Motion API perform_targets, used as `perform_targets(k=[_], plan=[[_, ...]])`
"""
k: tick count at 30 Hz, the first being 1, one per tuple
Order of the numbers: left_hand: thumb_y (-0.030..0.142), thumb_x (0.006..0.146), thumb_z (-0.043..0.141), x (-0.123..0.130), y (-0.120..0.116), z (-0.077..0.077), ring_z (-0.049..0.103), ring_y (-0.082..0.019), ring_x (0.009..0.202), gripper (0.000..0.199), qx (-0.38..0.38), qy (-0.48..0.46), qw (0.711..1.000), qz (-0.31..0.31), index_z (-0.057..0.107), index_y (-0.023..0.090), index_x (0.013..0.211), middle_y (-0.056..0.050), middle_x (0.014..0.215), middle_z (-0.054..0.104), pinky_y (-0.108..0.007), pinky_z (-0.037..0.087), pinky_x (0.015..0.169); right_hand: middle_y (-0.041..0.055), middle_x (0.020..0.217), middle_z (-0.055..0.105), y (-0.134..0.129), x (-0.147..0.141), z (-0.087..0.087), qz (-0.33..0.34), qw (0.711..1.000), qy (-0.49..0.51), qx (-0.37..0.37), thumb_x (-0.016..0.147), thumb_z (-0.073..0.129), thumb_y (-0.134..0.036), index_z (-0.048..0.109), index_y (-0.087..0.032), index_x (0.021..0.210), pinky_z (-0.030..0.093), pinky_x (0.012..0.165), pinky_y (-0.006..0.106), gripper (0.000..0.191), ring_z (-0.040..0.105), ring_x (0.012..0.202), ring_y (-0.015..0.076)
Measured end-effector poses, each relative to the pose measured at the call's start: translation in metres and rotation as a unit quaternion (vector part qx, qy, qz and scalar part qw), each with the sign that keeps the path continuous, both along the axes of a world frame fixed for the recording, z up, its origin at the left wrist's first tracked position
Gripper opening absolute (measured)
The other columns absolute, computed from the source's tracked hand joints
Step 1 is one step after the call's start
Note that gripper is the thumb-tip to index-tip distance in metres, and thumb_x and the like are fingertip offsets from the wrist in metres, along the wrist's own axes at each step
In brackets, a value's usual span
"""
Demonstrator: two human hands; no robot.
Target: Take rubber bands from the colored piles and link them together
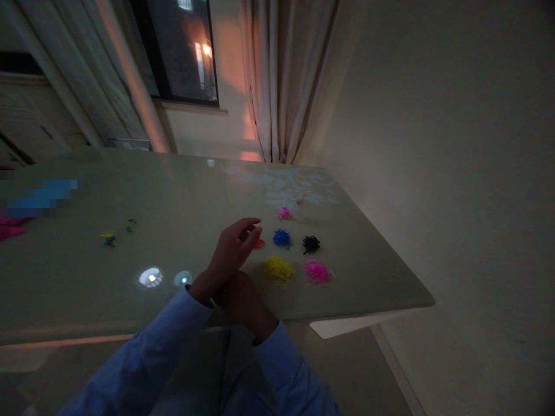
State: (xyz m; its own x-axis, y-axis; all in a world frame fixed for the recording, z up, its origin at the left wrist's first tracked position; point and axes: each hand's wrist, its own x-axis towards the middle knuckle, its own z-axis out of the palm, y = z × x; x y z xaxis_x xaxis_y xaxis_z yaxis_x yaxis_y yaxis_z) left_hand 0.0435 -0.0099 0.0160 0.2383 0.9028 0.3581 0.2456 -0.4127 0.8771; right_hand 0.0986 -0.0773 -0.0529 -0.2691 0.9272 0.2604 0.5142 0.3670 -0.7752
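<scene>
My left hand (232, 248) reaches over the table, its thumb and fingers curved and apart, beside a partly covered red-orange pile (259, 244). Under my left wrist lies my right hand (243, 297), its fingers hidden behind that wrist. To the right of my hands are separate small heaps of thin strands or bands: blue (281, 238), black (311, 244), yellow (280, 269) and pink (318, 271). A smaller pink clump (284, 213) sits farther back, near a clear small object (300, 199).
The glossy table (368, 271) meets the wall on the right. Small yellow and dark bits (108, 239) lie at the left, with a blurred blue item (43, 196) and a magenta item (11, 231) beyond. Curtains (277, 81) hang behind.
</scene>
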Motion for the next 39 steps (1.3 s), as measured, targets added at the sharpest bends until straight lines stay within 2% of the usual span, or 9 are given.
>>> perform_targets(k=[3,7,11,15,19,23,28,33,39], plan=[[0.046,0.083,0.06,-0.051,-0.007,-0.011,0.06,-0.014,0.059,0.039,-0.02,-0.002,0.996,0.091,0.069,0.016,0.107,-0.004,0.078,0.07,-0.025,0.048,0.058,0.0068,0.097,0.076,-0.001,-0.002,0.004,-0.005,0.999,0.041,-0.004,0.084,0.061,-0.009,0.073,-0.019,0.096,0.051,0.08,0.029,0.02,0.069,0.087,0.0196],[0.04,0.082,0.053,-0.114,-0.016,-0.023,0.06,-0.015,0.061,0.033,-0.042,0.016,0.984,0.172,0.068,0.017,0.101,-0.003,0.081,0.071,-0.026,0.049,0.06,0.007,0.096,0.075,-0.006,0.002,0.009,-0.007,0.998,0.067,0.017,0.087,0.062,-0.015,0.073,-0.018,0.1,0.05,0.081,0.029,0.017,0.067,0.087,0.0183],[0.034,0.08,0.046,-0.162,-0.023,-0.035,0.063,-0.018,0.067,0.026,-0.029,0.081,0.973,0.215,0.067,0.019,0.084,-0.003,0.078,0.07,-0.028,0.047,0.064,0.0067,0.094,0.073,-0.007,0.005,0.01,-0.001,0.998,0.064,0.01,0.09,0.06,-0.02,0.072,-0.018,0.099,0.05,0.078,0.029,0.016,0.066,0.085,0.0177],[0.034,0.082,0.045,-0.193,-0.024,-0.046,0.063,-0.02,0.072,0.025,-0.002,0.144,0.964,0.224,0.064,0.02,0.076,-0.003,0.075,0.068,-0.03,0.044,0.068,0.0068,0.094,0.073,-0.006,0.007,0.007,-0.011,0.998,0.054,-0.003,0.091,0.059,-0.024,0.072,-0.019,0.1,0.051,0.077,0.029,0.017,0.067,0.087,0.0186],[0.031,0.081,0.044,-0.207,-0.024,-0.052,0.06,-0.019,0.07,0.024,-0.014,0.13,0.971,0.202,0.064,0.02,0.075,-0.002,0.073,0.067,-0.029,0.042,0.067,0.007,0.094,0.072,-0.006,0.008,0.007,-0.011,0.999,0.036,-0.009,0.092,0.057,-0.03,0.071,-0.019,0.101,0.052,0.078,0.03,0.019,0.068,0.087,0.0196],[0.027,0.079,0.044,-0.209,-0.028,-0.053,0.057,-0.017,0.068,0.021,-0.056,0.039,0.98,0.189,0.063,0.02,0.075,-0.001,0.07,0.064,-0.027,0.04,0.063,0.0078,0.095,0.073,-0.006,0.007,0.013,-0.009,1.0,-0.01,-0.028,0.092,0.057,-0.033,0.072,-0.02,0.102,0.051,0.076,0.031,0.022,0.068,0.087,0.0207],[0.028,0.077,0.047,-0.21,-0.028,-0.057,0.054,-0.016,0.063,0.019,-0.11,-0.06,0.975,0.182,0.063,0.019,0.073,0.001,0.068,0.061,-0.025,0.038,0.057,0.0077,0.094,0.073,0.006,0.0,0.029,-0.015,0.993,-0.079,-0.085,0.09,0.058,-0.035,0.072,-0.02,0.105,0.05,0.07,0.031,0.025,0.066,0.079,0.0201],[0.027,0.077,0.047,-0.212,-0.028,-0.061,0.052,-0.014,0.061,0.018,-0.111,-0.115,0.971,0.18,0.062,0.019,0.071,0.002,0.066,0.059,-0.024,0.037,0.057,0.0071,0.087,0.073,0.05,-0.03,0.046,0.033,0.992,-0.101,-0.065,0.086,0.059,-0.03,0.072,-0.017,0.102,0.049,0.067,0.03,0.025,0.064,0.07,0.0178],[0.026,0.078,0.048,-0.212,-0.03,-0.06,0.051,-0.014,0.062,0.017,-0.101,-0.155,0.964,0.193,0.061,0.019,0.07,0.003,0.064,0.057,-0.024,0.037,0.058,0.007,0.094,0.073,0.122,-0.105,0.051,0.086,0.99,-0.114,-0.023,0.084,0.063,-0.023,0.071,-0.017,0.099,0.048,0.071,0.028,0.019,0.065,0.074,0.0159]])
